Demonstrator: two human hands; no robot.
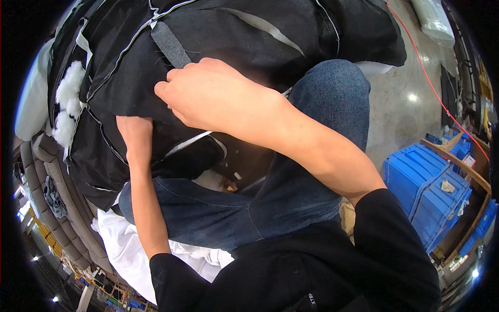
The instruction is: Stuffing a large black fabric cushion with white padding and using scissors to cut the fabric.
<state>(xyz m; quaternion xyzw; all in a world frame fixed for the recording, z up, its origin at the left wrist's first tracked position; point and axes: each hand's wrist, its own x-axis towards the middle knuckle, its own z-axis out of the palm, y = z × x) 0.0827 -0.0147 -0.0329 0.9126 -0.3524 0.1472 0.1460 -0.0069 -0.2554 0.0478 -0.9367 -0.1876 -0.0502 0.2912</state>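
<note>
Right hand (pixel 208 93) grips soft black fabric (pixel 130 88).

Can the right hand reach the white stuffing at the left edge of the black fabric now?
Probably yes: the right hand rests on the black fabric, and nothing covers the white stuffing beyond it.

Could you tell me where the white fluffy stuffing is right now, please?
In the head view, the white fluffy stuffing sits at the upper left, bulging from the black fabric cover, left of the right hand.

Blue plastic crates (pixel 431 187), red cord (pixel 426 78) across concrete floor (pixel 400 104), white cloth (pixel 130 249)
</note>
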